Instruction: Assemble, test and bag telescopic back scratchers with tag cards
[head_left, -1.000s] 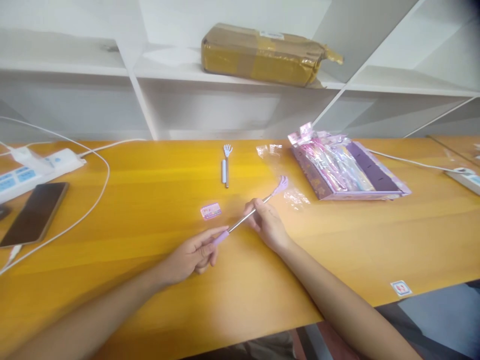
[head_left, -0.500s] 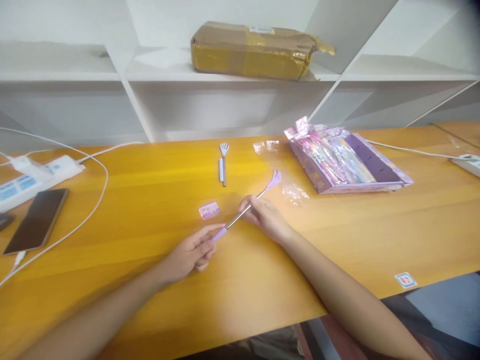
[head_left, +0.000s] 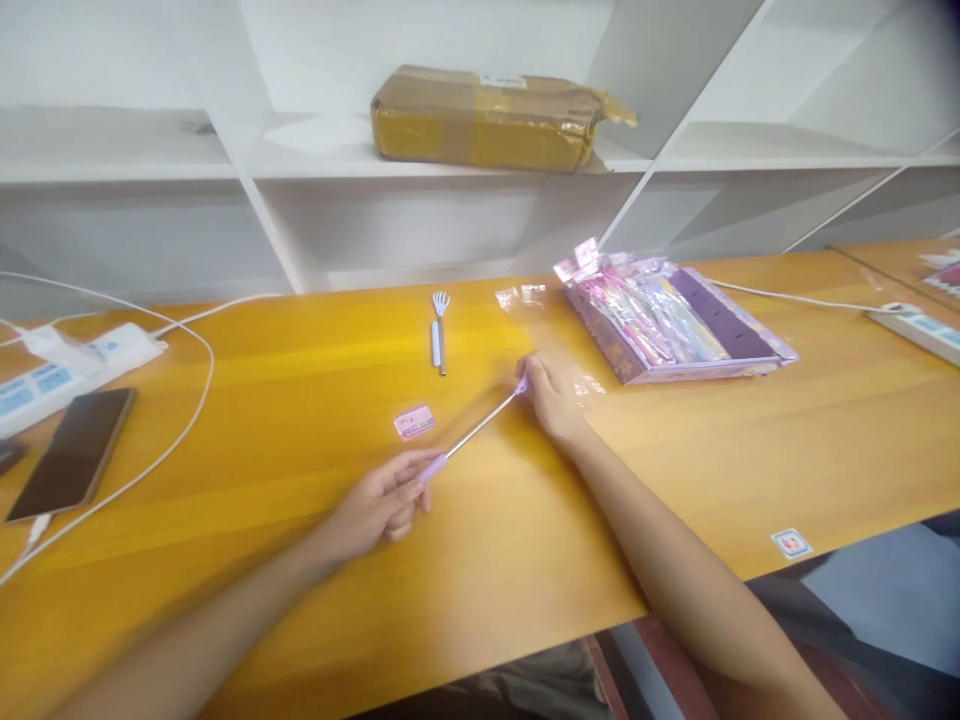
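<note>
A purple back scratcher (head_left: 480, 425) with a thin metal rod slants between my two hands above the table. My left hand (head_left: 386, 500) is closed around its purple handle. Around the claw end, my right hand (head_left: 547, 395) is closed, and its fingers hide most of the claw. Behind it on the table lies a blue back scratcher (head_left: 441, 330), its metal rod beside a separate light blue handle piece (head_left: 435, 343). A small pink card (head_left: 414, 422) lies just beyond my left hand. Clear plastic wrappers (head_left: 589, 385) are next to my right hand.
A purple display box (head_left: 705, 378) with several wrapped items stands at the back right. On the left are a phone (head_left: 71, 455), a power strip (head_left: 82, 370) and a white cable (head_left: 206, 385). A taped parcel (head_left: 480, 125) rests on the shelf. A sticker (head_left: 791, 543) lies near the front edge.
My right hand has moved up the rod from its middle to the claw end and now covers the claw. My left hand keeps the handle. The view has shifted slightly.
</note>
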